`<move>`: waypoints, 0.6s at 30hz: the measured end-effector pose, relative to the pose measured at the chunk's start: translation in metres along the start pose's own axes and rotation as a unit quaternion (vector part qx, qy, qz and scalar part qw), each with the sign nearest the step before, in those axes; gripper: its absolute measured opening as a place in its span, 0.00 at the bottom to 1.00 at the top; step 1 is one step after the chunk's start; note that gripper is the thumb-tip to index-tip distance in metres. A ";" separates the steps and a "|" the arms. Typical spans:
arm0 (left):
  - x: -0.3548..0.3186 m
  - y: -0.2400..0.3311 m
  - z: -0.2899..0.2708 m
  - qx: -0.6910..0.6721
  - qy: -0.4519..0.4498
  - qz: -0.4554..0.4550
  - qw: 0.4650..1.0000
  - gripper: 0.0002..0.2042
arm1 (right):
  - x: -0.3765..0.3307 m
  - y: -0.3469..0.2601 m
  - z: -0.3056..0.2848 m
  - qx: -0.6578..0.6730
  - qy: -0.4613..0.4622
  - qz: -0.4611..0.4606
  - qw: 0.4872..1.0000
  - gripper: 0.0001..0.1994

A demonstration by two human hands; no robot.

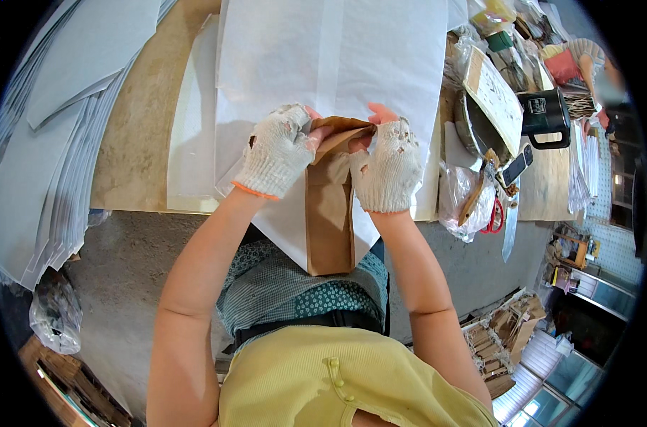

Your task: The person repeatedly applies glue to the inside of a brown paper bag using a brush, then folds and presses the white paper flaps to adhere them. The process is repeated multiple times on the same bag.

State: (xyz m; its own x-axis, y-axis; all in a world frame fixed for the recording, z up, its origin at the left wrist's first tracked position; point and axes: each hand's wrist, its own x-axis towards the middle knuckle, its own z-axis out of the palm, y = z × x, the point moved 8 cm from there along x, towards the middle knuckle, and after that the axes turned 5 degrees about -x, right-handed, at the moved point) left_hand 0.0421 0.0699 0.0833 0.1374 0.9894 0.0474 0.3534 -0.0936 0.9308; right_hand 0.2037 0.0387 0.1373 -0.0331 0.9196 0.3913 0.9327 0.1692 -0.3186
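Observation:
A stack of large white paper sheets or bags (273, 50) lies before me on the table, and its pointed near end hangs past the edge. Down its middle runs a folded brown paper piece (330, 213), with its top creased and standing open. My left hand (277, 146), in a worn white knit glove with bare fingertips, pinches the upper left edge of this brown paper. On its upper right edge, my right hand (387, 164), gloved the same way, has its thumb against the paper while a forefinger points outward. The right hand's other fingers are partly hidden.
Piles of white sheets (67, 142) stand at the left. On the wooden table (138, 149) to the right are a metal basin (473, 128), black mug (544, 117), phone (517, 165), red-handled scissors (494, 217), a knife blade (510, 231) and plastic bags. Another person (583, 60) is at the far right.

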 end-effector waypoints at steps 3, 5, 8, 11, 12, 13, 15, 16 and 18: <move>0.001 0.000 0.001 0.032 0.013 0.013 0.999 0.08 | 0.000 -0.001 0.003 0.022 0.041 0.014 0.999 0.24; 0.000 0.003 0.001 0.053 0.021 0.038 0.998 0.07 | 0.000 0.005 0.007 0.012 0.034 0.035 0.999 0.23; -0.001 0.002 0.000 0.037 0.015 0.033 0.999 0.06 | 0.001 0.002 -0.002 -0.017 0.037 0.026 0.999 0.22; -0.004 0.006 -0.003 0.016 0.000 0.018 1.000 0.05 | -0.001 0.008 -0.011 0.010 0.023 0.011 1.000 0.21; -0.004 0.008 -0.005 0.011 -0.005 0.014 1.000 0.04 | -0.002 0.013 -0.014 0.029 0.015 0.008 0.999 0.20; -0.003 0.011 -0.005 -0.025 -0.024 0.021 0.999 0.05 | -0.001 0.020 -0.014 0.070 -0.022 0.023 0.997 0.20; -0.004 0.016 -0.004 -0.097 -0.064 0.032 0.993 0.06 | 0.000 0.036 -0.017 0.152 -0.094 0.055 0.982 0.18; -0.003 0.019 -0.001 -0.116 -0.088 0.032 0.989 0.07 | 0.003 0.042 -0.022 0.220 -0.071 0.038 0.972 0.11; 0.001 0.024 0.006 -0.152 -0.136 0.030 0.979 0.11 | 0.012 0.048 -0.017 0.202 -0.185 -0.005 0.962 0.08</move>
State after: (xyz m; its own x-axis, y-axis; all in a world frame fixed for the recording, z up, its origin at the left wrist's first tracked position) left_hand 0.0557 0.0679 0.1034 0.4052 0.9131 0.0450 0.0511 -0.0717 0.9961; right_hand 0.2541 0.0520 0.1410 -0.2369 0.9677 0.0858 0.7183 0.2339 -0.6552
